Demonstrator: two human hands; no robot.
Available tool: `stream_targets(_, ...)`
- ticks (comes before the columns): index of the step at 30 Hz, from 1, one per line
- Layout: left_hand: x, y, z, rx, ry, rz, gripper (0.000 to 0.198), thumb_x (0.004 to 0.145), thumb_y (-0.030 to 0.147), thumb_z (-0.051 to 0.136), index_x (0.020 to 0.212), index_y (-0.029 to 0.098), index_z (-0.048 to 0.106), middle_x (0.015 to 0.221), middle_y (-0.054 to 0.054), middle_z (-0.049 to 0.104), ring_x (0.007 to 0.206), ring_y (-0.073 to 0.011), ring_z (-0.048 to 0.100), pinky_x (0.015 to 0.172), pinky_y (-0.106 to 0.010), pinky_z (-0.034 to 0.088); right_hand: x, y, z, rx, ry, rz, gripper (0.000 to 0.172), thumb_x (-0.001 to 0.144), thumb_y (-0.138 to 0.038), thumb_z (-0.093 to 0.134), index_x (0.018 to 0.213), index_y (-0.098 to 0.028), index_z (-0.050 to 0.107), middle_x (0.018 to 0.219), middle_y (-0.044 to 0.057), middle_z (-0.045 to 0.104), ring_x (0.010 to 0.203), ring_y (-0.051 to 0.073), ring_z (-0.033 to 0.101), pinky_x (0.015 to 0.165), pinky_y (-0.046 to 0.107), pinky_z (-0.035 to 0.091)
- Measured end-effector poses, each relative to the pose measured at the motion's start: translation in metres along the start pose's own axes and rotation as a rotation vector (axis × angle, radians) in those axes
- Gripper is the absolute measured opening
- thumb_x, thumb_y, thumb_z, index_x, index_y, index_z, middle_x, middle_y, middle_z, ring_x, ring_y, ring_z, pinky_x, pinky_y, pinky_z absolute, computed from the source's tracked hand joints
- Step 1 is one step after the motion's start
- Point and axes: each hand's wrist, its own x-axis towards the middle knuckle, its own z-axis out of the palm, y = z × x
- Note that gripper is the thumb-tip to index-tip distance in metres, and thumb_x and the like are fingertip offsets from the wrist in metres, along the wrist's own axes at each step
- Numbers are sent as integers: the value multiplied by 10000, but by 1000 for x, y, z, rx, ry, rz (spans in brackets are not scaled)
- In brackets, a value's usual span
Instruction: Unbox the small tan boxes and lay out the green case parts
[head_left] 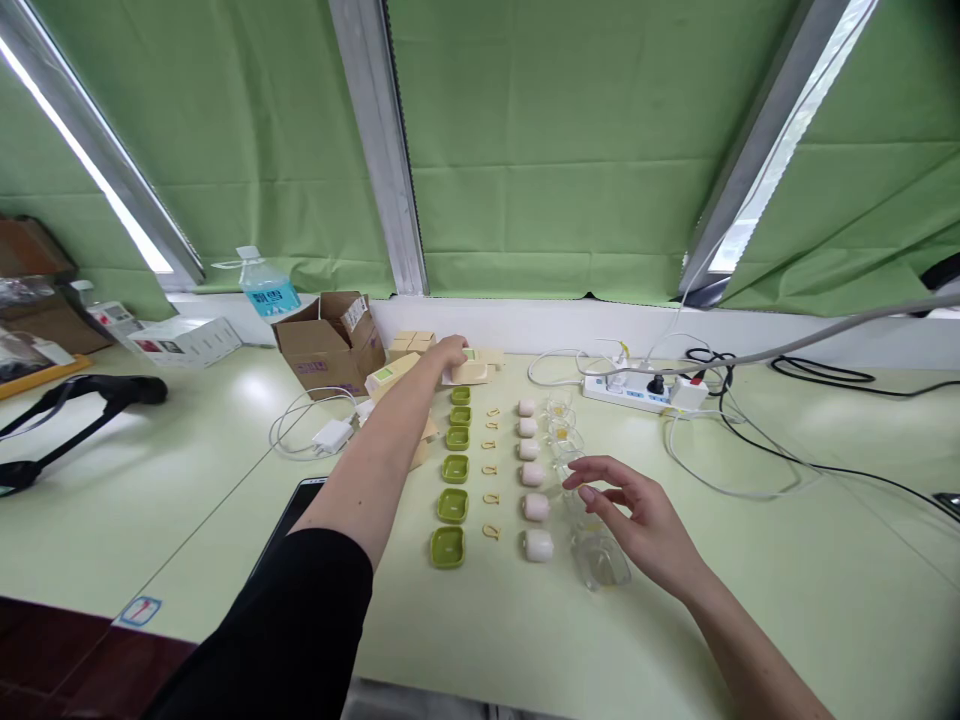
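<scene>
My left hand (448, 352) reaches far across the pale green table (750, 600) and closes on a small beige box (471, 371) at the back. My right hand (637, 515) hovers with fingers spread over a column of clear plastic cases (600, 560), holding nothing. Between my arms run columns of small parts: several green square lids (448, 547), several small yellow loops (490, 532) and several pale pink pieces (538, 545).
A brown cardboard box (324, 345) and more beige boxes (411, 343) stand behind the rows. A white power strip (637, 390) with cables lies at the right rear. A white charger (332, 436), a dark phone (296, 505), a water bottle (266, 290) and a black stand (82, 400) are at the left.
</scene>
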Motion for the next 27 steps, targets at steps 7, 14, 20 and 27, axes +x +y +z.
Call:
stream_targets(7, 7, -15, -21, 195, 115, -94, 427, 1017, 405, 688, 1373, 175, 636, 1419, -134, 634, 1258, -291, 645, 1063, -528, 562, -7, 2, -2, -71, 21, -17, 298, 949, -474, 689, 1204, -345, 770, 1093, 67, 814, 758, 232, 731, 493, 298, 503)
stream_targets(14, 1, -53, -37, 301, 116, -269, 589, 746, 403, 849, 1224, 93, 702, 1368, -296, 654, 1434, -497, 390, 1125, -604, 340, -15, 3, 5, -134, 32, -104, 297, 968, -404, 692, 1256, -375, 755, 1133, 68, 793, 779, 240, 703, 455, 304, 494)
stream_targets(20, 0, -57, -23, 307, 37, -305, 717, 644, 471, 888, 1229, 100, 703, 1407, -312, 622, 1412, -516, 387, 1122, -614, 303, -17, 3, 10, -198, 9, -144, 277, 994, -386, 657, 1257, -354, 740, 1107, 70, 788, 753, 226, 697, 508, 326, 555)
stream_targets(27, 2, -47, -19, 309, 2, -268, 762, 685, 526, 862, 1310, 127, 682, 1370, -267, 670, 1383, -487, 445, 1164, -588, 266, -16, 3, 12, -282, -21, -156, 292, 1061, -402, 554, 1305, -308, 684, 1142, 60, 778, 823, 194, 712, 633, 327, 617)
